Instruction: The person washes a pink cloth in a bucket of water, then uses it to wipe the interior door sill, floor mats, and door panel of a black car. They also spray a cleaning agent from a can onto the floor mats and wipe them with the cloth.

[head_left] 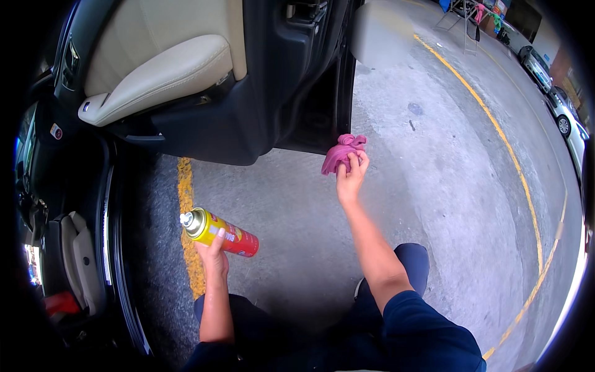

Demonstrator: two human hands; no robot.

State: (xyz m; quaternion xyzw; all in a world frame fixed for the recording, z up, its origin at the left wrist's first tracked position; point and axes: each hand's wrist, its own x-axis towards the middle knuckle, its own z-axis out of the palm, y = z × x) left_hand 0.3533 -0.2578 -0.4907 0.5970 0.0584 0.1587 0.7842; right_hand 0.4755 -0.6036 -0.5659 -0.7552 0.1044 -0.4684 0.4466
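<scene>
My left hand (214, 253) is closed around a yellow and red aerosol can (228, 237), which lies tilted with its nozzle end towards the upper left. In my right hand (353, 174) is a crumpled pink cloth (343, 153), held at the lower outer corner of an open car door (260, 111). The cloth overlaps the door's bottom edge; whether it touches the door I cannot tell. The door's inner side shows a beige padded armrest (172, 74) and dark trim.
The car's door sill (109, 223) and a beige seat (79, 265) are at the left. Concrete ground with a yellow line (186, 186) lies below the door. A metal folding stand (469, 32) with cloths and several parked cars (565, 111) are farther off.
</scene>
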